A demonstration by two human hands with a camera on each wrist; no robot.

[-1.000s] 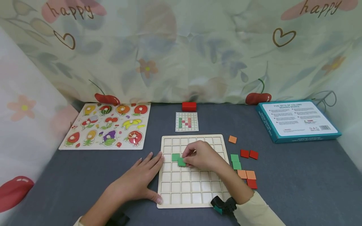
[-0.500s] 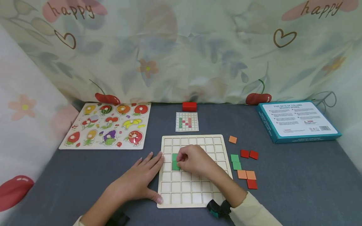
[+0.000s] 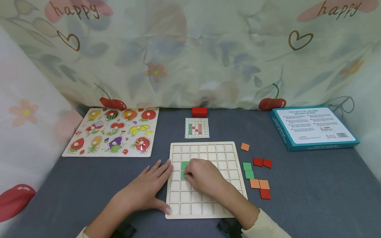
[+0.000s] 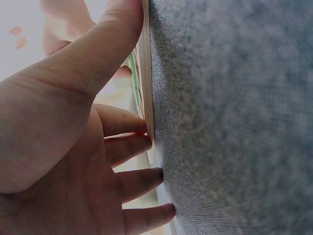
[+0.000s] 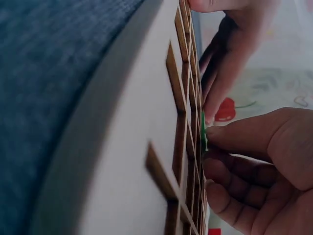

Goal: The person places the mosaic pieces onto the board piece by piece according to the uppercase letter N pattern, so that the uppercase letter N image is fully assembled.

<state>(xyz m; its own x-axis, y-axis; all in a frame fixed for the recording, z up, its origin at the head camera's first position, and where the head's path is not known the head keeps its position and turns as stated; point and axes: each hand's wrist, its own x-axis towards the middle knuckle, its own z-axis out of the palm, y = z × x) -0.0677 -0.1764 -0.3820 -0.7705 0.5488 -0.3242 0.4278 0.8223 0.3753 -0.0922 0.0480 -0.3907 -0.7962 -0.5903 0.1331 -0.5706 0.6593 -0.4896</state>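
A pale wooden grid board [image 3: 180,197] lies in the middle of the table in the head view. Two green square tiles are on its left part, one at the upper cell [image 3: 184,164] and a lower green tile [image 3: 182,175] just below it. My right hand [image 3: 205,177] bends over the board, thumb and fingertips at the lower tile, covering part of it; in the right wrist view its thumb meets the green edge [image 5: 203,129]. Spread flat, my left hand [image 3: 146,188] touches the board's left edge with thumb and fingertips, also seen along the wooden edge [image 4: 147,73].
Right of the board lie loose green tiles [image 3: 248,174], orange tiles [image 3: 263,184] and red tiles [image 3: 265,194]. A pattern card [image 3: 197,135] leans before a red block [image 3: 199,112] behind the board. A fruit puzzle board [image 3: 102,152] stands left, a teal box [image 3: 315,124] right.
My right hand has brought the green tile leftward to below the other green one, and its fingers have since shifted slightly down over it. My left hand has stayed put.
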